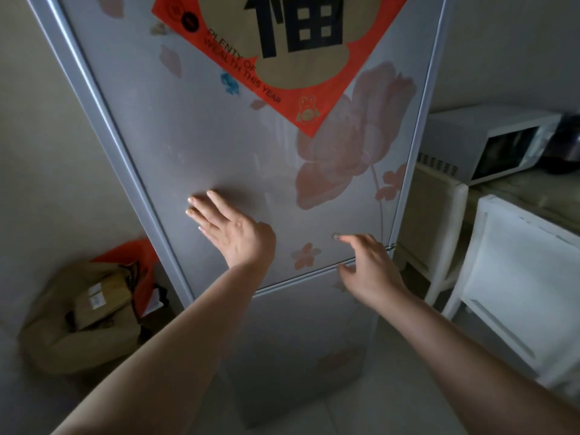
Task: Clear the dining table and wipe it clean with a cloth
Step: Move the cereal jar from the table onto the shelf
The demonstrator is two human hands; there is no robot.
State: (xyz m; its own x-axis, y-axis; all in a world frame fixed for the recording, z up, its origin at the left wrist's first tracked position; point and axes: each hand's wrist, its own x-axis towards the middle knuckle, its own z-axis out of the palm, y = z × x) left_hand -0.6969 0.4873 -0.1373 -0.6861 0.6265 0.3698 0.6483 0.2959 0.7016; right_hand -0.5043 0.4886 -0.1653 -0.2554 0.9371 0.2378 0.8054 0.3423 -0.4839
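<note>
Dining table and cloth not in view. Left hand (233, 233) flat, fingers spread, against upper fridge door (219, 146), grasping nothing. Right hand (368, 268) loosely curled, empty, at the door's lower edge. White chair (514, 277) close right; bags (94, 309) left.

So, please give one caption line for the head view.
Left hand flat on the closed fridge door, right hand near its lower edge.
</note>
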